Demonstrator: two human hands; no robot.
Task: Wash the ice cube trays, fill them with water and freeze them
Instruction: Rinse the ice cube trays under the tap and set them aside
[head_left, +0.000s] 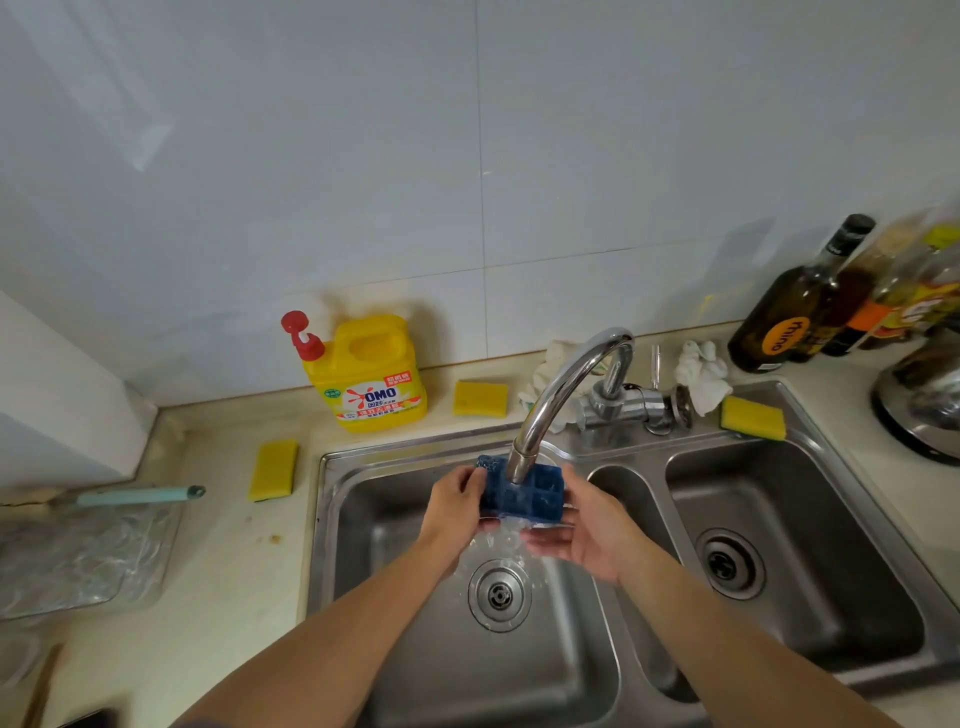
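Observation:
A blue ice cube tray (524, 491) is held over the left basin of the steel double sink (332, 525), right under the spout of the chrome faucet (566, 384). Water runs onto the tray and spills off it towards the drain (498, 595). My left hand (449, 506) grips the tray's left end, fingers curled round it. My right hand (584, 535) holds the right end, thumb on the edge and fingers underneath. The tray's square cells face up.
A yellow OMO dish soap bottle (371, 374) with a red pump stands behind the sink. Yellow sponges lie at the left (272, 470), at the back (479, 399) and at the right rim (753, 417). Dark bottles (800, 306) and a steel pot (922, 400) crowd the right counter. White rags (701, 374) lie beside the faucet.

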